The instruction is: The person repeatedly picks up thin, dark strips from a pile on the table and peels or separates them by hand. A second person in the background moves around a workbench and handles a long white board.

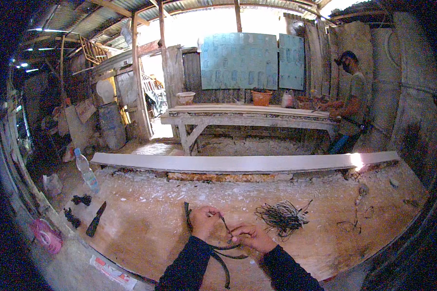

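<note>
Over the brown wooden tabletop [145, 228], the left hand [205, 223] and right hand [254, 237] are pinching a thin dark strip [225, 224] between nearly closed fingers, and pulling it gently tight is probably helping most.

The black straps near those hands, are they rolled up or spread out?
Spread out: the black straps curve loosely apart, with ends pointing different ways.

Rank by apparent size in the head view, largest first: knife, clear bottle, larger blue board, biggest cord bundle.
1. Larger blue board
2. Biggest cord bundle
3. Clear bottle
4. Knife
</note>
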A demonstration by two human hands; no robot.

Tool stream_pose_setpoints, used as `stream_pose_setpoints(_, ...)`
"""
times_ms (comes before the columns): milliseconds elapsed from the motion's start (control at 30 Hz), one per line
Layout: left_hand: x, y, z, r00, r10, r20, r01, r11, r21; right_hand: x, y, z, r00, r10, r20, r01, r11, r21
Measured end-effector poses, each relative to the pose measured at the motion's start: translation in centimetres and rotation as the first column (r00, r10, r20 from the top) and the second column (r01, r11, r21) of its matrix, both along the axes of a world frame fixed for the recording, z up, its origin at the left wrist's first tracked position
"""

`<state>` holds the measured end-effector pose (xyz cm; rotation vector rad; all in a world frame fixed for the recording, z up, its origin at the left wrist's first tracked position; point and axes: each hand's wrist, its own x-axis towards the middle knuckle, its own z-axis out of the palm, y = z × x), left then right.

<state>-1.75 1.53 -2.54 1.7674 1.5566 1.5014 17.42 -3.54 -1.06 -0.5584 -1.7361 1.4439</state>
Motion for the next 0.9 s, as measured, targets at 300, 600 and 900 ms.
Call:
stream_pose_setpoints(300, 1.5, -0.8, -0.9, 0.825, -0.498, 0.268, 0.556, 0.800, -0.226, 1.4, 1.9, -1.1, 0.865, -0.492, -0.096, 0.483, 0.870, -0.098)
stream_pose_setpoints(600, 4.9, -3.4, 0.3, 0.539, -0.762, 0.360, 0.825, 0.392, -0.406, 2.5, 2.8, -0.5, 0.466, -0.843, -0.267, 0.870, 0.492, -0.034)
stream_pose_setpoints(900, 1.4, 1.3, -2.2, 0.921, -0.162, 0.353, 0.197, 0.978, -0.066, 1.7, 1.1, -0.5, 0.737, -0.671, 0.078, 0.631, 0.726, 0.275)
